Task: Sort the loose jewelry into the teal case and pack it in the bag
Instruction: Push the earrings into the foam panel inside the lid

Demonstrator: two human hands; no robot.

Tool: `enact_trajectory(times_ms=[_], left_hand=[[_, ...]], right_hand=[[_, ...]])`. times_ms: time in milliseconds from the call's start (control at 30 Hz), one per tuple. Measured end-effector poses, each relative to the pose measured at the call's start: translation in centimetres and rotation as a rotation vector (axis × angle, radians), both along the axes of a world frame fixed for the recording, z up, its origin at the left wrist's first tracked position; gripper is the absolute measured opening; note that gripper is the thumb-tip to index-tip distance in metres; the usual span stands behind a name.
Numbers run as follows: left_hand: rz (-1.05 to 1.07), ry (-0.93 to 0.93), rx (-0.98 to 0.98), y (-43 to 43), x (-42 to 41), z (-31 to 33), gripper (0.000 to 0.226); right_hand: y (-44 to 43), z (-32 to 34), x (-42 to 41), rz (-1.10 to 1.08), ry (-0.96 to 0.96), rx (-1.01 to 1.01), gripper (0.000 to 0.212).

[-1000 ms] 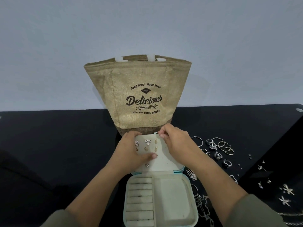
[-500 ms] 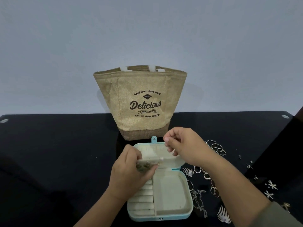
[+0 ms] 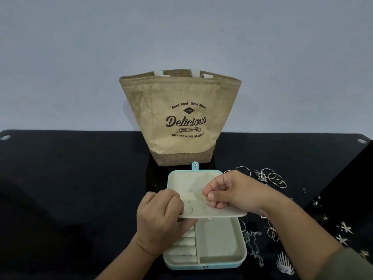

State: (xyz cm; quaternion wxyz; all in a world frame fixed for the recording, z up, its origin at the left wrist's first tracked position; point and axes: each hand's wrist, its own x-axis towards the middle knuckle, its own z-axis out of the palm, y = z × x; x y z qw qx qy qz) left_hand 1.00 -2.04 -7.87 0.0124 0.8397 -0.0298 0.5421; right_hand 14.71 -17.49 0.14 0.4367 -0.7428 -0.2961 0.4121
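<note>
- Teal case [image 3: 222, 264] sits open on the counter [image 3: 70, 178] right in front of me. Its lid [image 3: 191, 180] is laid back toward the bag [image 3: 181, 118], with the snap tab [image 3: 195, 165] pointing at the bag's base.
- Left hand [image 3: 161, 217] grips the left edge of the cream earring panel [image 3: 222, 213], fingers curled under, thumb on top. The panel is held roughly level over the case's hinge area.
- Right hand [image 3: 236, 190] is over the panel with fingers curled and tips bunched together. I cannot tell if anything is pinched in them; too small.
- The panel and both hands block the back part of the tray. Ring rolls [image 3: 183, 249] on the left are partly covered by my left hand, and the plain compartment [image 3: 218, 239] on the right shows nothing inside.
- The burlap bag stands upright just behind the case, mouth open, "Delicious" printed on the front.
- Loose jewelry lies on the counter right of the case: rings [image 3: 272, 177] near the lid, chains [image 3: 254, 245] beside the tray, a leaf piece [image 3: 284, 263], flower earrings [image 3: 346, 229] and tiny studs [image 3: 304, 190].
- The counter is glossy black, with round metal fittings at the far corners.
- Plain pale grey wall [image 3: 181, 37] behind.
- My right forearm hides some of the jewelry, and an olive sleeve [image 3: 355, 265] is cut off at the frame edge.
- Panel holes and pins are blurry.
</note>
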Motion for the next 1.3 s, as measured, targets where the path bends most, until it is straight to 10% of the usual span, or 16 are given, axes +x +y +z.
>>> enact_trajectory(times_ms=[433, 767, 1300], left_hand=[[0.017, 0.02, 0.004, 0.0, 0.1, 0.0, 0.064], [0.029, 0.0, 0.007, 0.1, 0.2, -0.2, 0.06], [0.04, 0.001, -0.015, 0.1, -0.1, 0.1, 0.059]], right_hand=[[0.1, -1.0, 1.0, -0.011, 0.319, 0.141, 0.016], [0.7, -1.0, 1.0, 0.094, -0.294, -0.114, 0.013], [1.5, -2.1, 0.7, 0.11, -0.283, -0.089, 0.011]])
